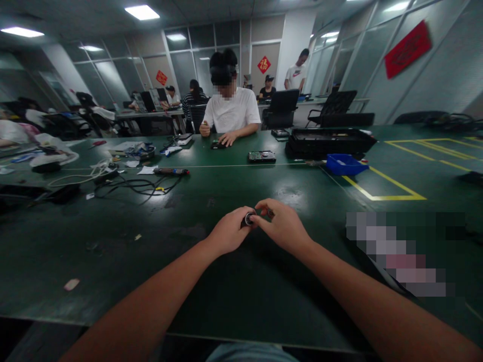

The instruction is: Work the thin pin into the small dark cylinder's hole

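Observation:
Both my hands are close together above the green table, in the middle of the head view. Closed fingers of my left hand (231,230) wrap round a small dark round object (248,219) with a silvery ring at its end; its exact kind does not show. My right hand (284,225) is curled beside it, with the thumb tip at the ringed end. A small dark brownish thing (270,213) shows among the right fingers, too small to name.
The green table (211,296) bears a blue bin (346,164), a black tray (330,141), a circuit-board device (261,156), a dark electric screwdriver (171,171) and black cables (132,186). A pixelated patch covers something at right. Opposite, a person (232,110) handles another device.

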Demonstrator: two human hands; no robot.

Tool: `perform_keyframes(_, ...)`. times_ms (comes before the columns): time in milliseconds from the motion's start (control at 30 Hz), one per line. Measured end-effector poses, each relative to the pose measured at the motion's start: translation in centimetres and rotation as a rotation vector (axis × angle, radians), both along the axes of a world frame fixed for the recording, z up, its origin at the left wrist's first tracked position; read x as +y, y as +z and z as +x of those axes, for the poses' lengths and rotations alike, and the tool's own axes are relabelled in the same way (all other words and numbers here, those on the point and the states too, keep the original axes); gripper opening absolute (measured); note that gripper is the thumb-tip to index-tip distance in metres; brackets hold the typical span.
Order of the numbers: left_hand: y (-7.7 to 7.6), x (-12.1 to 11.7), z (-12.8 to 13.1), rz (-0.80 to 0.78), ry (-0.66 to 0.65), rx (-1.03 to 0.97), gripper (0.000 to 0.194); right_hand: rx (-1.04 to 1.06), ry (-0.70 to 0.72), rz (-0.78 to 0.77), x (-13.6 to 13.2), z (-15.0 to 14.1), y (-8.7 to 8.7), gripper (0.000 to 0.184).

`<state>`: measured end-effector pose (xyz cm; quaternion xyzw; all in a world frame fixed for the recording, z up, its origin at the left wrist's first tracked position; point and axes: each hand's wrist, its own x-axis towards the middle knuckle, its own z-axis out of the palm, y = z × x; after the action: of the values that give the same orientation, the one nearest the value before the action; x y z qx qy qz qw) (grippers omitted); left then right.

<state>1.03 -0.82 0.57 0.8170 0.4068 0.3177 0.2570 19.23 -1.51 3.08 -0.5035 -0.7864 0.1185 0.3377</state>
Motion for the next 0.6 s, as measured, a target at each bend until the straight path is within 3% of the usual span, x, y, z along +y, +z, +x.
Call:
perform_keyframes(200,0.0,0.0,0.0,-0.008,-0.001,0.021,0.017,0.004,-0.007,-0.019,-0.2,-0.1,0.2,0.018)
perform_keyframes(433,-0.4,0.5,-0.3,-0.017,0.163,-0.048,0.015,0.195,0.051,0.015,-0.8,0.1,1.2,0.021)
perform_keyframes(600,-0.8,0.8,-0.6,-0.068,0.208,-0.080,0.014,0.163,0.049,0.090,-1.1,0.3,1.7,0.024)
